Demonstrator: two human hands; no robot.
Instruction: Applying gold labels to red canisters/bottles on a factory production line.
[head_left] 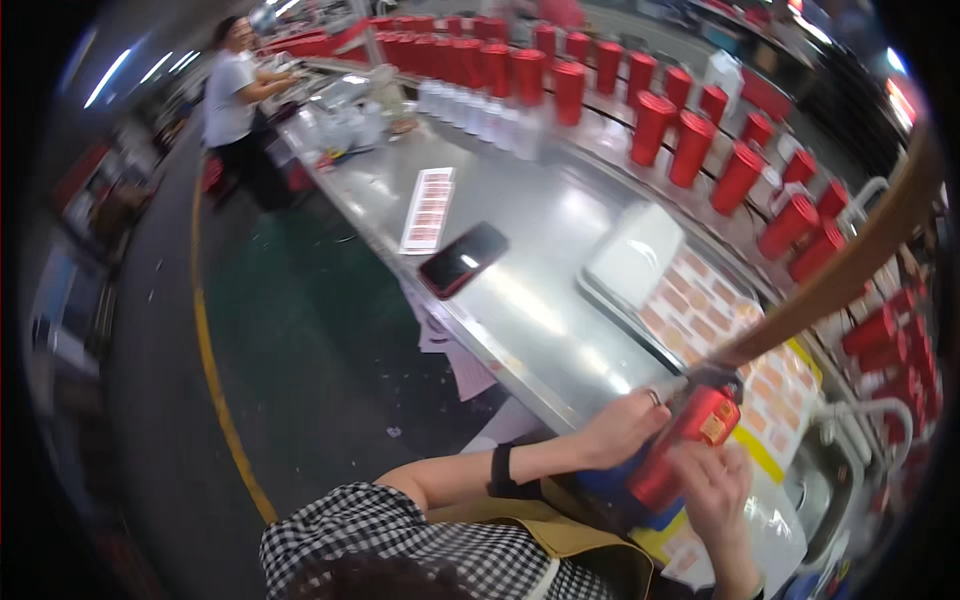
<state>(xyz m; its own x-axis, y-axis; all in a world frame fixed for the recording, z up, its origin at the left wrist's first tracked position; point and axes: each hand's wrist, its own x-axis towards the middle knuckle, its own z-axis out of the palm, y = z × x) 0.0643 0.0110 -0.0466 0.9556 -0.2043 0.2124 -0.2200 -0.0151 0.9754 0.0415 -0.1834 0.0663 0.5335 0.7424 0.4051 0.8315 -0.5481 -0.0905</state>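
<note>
Far off to the upper left of the grip, a co-worker (pixel 232 105) in a white top stands by the metal table (pixel 530 285). Nearer the hands, yet well apart from them, a narrow label sheet (pixel 428 210) lies on the tabletop, and just beside it rests a dark phone (pixel 464 260) with a red edge. The left hand (pixel 625 430) has its fingers curled in at the near upper side of a red cylinder (pixel 658 474); whether they clasp it or merely touch it, I cannot tell. Beyond this hand sits a white tray (pixel 635 255). The cylinder slants between both hands, a gold label (pixel 716 428) near its upper end. The right hand (pixel 715 490) has bent fingers against its right side; how firmly is unclear. Right of the grip are sticker sheets (pixel 775 400) and a sink (pixel 850 475).
</note>
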